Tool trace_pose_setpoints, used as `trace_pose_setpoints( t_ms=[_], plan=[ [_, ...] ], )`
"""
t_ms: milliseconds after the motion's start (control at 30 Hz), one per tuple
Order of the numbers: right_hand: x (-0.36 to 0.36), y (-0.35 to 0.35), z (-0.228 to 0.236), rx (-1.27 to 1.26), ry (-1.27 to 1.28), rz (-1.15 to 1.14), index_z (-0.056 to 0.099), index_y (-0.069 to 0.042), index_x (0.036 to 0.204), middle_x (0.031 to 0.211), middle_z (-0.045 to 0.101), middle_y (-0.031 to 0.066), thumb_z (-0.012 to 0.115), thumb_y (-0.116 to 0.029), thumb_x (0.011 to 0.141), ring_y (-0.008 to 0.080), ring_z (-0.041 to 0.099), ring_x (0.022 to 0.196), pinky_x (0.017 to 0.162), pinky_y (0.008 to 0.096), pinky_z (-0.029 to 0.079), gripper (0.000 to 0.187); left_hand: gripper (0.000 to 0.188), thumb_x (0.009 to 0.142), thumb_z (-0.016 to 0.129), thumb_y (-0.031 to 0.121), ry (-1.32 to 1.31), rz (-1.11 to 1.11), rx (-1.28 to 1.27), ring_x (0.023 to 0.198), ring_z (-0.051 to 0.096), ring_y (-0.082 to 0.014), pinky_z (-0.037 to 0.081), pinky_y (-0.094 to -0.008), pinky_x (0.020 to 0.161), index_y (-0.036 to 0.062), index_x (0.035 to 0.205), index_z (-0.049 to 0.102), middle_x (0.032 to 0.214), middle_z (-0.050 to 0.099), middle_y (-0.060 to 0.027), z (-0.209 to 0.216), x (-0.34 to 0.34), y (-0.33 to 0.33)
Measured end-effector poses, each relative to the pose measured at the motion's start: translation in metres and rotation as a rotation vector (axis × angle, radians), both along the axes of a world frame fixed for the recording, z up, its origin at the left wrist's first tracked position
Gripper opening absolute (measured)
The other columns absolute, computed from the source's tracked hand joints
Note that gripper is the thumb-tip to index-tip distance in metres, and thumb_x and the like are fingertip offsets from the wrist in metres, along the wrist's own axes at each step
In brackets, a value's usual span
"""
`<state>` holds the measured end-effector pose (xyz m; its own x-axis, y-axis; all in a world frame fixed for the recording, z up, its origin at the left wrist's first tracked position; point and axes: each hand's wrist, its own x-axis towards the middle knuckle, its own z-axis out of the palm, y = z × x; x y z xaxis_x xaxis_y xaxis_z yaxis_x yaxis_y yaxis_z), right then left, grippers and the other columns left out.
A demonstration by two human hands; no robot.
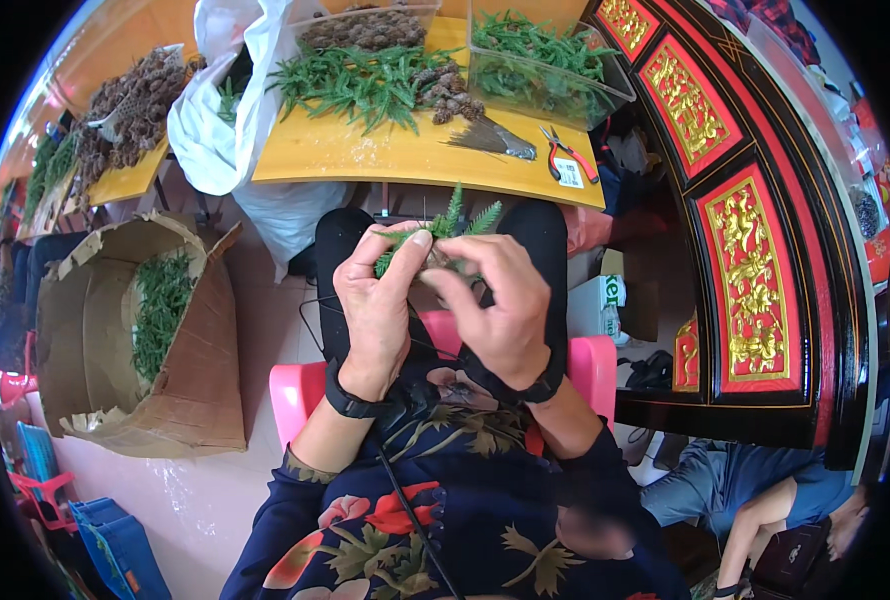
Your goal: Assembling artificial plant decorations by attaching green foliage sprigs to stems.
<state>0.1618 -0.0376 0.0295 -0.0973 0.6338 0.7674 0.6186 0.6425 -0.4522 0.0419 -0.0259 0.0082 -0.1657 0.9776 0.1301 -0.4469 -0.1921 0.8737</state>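
Note:
Above my lap, my left hand (385, 290) pinches a small bunch of green artificial fir sprigs (455, 212), its thumb pressed near the base. My right hand (500, 300) is curled close against the same bunch, thumb and fingertips at its lower end. Something brownish, perhaps a pine cone, shows between the fingers, mostly hidden. On the yellow table (365, 160) ahead lie a heap of loose green sprigs (365, 80), several brown pine cones (450, 92), a fan of thin wires (490, 138) and red-handled pliers (557, 160).
A clear plastic bin (555, 85) of sprigs stands at the table's back right. A white plastic bag (215, 130) hangs over its left edge. On the floor to the left, an open cardboard box (200, 370) holds greenery. A carved red-and-gold panel (750, 280) stands right; another person's arm (760, 535) shows lower right.

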Motion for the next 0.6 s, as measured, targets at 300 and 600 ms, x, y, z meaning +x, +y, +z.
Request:
trace_pose_setpoints(
  t_ms=[300, 600],
  plan=[
    [0.032, 0.038, 0.015, -0.581, 0.285, 0.281, 0.069, 0.001, 0.093, 0.090, 0.064, 0.0037, 0.068, -0.003, 0.085, 0.0055, 0.057, 0.075, 0.065, 0.0201, 0.044, 0.009, 0.011, 0.084, 0.065, 0.003, 0.044, -0.211, -0.046, 0.077, 0.055, -0.0062, 0.043, -0.0205, 0.071, -0.0040, 0.092, 0.068, 0.086, 0.061, -0.0012, 0.008, -0.012, 0.002],
    [0.039, 0.048, 0.023, -0.348, 0.006, 0.569, 0.071, -0.004, 0.091, 0.096, 0.063, 0.0043, 0.071, 0.001, 0.078, 0.0084, 0.057, 0.076, 0.064, 0.0203, 0.045, 0.014, 0.008, 0.084, 0.066, 0.008, -0.108, -0.607, -0.231, 0.066, 0.051, -0.0038, 0.040, -0.0201, 0.064, 0.0019, 0.088, 0.069, 0.074, 0.061, 0.0024, -0.001, -0.038, 0.014]
  ],
)
